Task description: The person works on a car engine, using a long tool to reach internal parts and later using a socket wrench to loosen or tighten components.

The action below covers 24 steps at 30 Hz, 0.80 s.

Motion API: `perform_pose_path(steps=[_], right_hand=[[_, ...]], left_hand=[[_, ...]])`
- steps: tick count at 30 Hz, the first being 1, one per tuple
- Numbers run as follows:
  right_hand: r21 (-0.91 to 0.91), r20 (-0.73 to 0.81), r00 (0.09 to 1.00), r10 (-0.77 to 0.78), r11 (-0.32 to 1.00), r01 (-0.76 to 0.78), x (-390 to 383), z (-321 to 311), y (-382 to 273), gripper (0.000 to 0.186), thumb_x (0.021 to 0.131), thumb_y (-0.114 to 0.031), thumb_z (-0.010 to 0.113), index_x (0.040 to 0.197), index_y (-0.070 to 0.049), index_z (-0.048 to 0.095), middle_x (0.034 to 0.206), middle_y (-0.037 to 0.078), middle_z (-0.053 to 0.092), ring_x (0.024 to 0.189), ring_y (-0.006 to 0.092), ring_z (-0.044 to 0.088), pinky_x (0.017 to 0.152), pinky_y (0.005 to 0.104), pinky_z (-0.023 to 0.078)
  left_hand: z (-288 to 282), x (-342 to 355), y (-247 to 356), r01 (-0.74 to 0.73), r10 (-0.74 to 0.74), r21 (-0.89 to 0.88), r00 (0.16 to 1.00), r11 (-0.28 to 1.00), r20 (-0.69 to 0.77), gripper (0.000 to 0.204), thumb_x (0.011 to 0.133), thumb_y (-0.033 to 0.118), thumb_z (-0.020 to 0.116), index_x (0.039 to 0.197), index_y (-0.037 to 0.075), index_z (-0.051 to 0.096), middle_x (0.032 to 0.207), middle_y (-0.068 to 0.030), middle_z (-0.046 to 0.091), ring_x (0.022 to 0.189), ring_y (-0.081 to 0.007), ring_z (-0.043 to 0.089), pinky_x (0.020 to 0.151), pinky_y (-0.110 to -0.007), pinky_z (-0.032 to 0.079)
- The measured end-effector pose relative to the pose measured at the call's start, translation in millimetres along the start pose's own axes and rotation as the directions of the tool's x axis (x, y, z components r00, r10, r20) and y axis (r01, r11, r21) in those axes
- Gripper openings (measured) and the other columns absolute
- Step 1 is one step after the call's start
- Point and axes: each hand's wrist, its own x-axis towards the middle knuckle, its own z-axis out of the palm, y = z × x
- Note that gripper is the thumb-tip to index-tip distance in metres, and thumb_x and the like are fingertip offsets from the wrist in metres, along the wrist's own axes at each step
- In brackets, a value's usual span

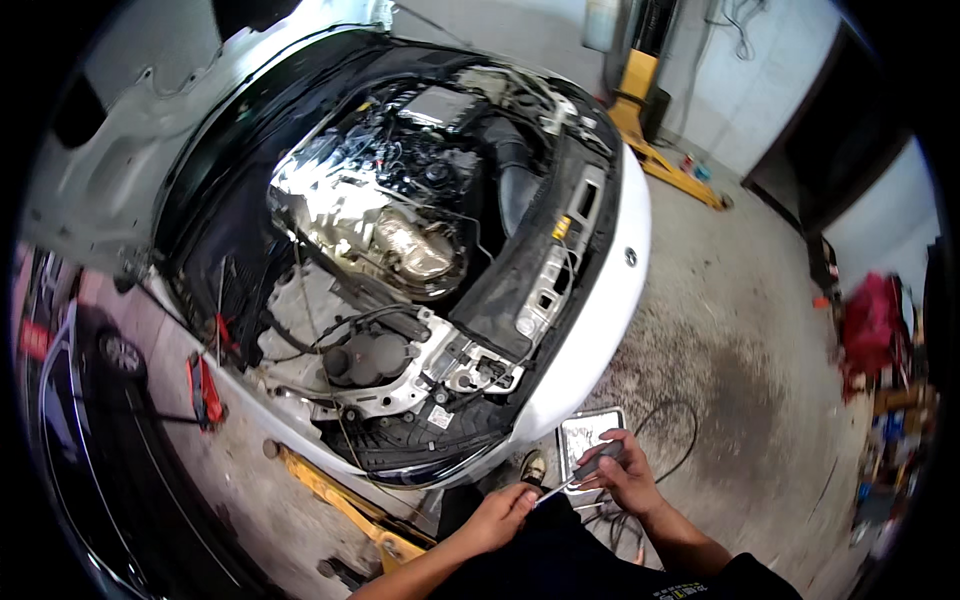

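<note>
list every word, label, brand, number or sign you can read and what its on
None is readable:
White label on the white car: too small
Yellow label, same car: too small
Round badge, car's front: too small
Print on the black shirt: too blurred

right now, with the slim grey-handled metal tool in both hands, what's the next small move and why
Probably ease the left hand off the slim, grey-handled metal tool: the right hand grips the handle, while the left fingers seem to cover the far end of its shaft, and the open engine bay of the white car lies ahead.
</note>
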Motion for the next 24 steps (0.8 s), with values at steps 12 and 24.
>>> perform_pose_path(steps=[12, 24], right_hand=[[-0.296, 0.013, 0.984, -0.180, 0.939, 0.176, 83.4, 60.7, -57.5, 0.034, 0.094, -0.011, 0.048, 0.121, -0.011, 0.028, 0.106, 0.017, 0.053, 0.092, 0.0237, 0.061, 0.077, 0.0391, 0.057], [-0.374, 0.268, 0.948, -0.174, 0.888, 0.269, 204.6, 91.0, -114.3, 0.030, 0.093, -0.010, 0.049, 0.117, -0.007, 0.030, 0.110, 0.019, 0.052, 0.101, 0.0252, 0.058, 0.081, 0.0387, 0.057]], left_hand=[[-75.5, 41.7, 0.6, -0.055, 0.093, -0.678, 0.995, 0.733, 0.020, 0.038, 0.098, 0.023, 0.045, 0.123, -0.005, 0.051, 0.075, -0.0037, 0.052, 0.070, -0.0136, 0.057, 0.067, -0.031, 0.053], [-179.4, 104.8, 42.6, 0.103, 0.090, -0.731, 0.971, 0.674, 0.219, 0.046, 0.095, 0.030, 0.050, 0.123, -0.006, 0.050, 0.061, -0.0021, 0.047, 0.052, -0.0126, 0.049, 0.052, -0.030, 0.050]])
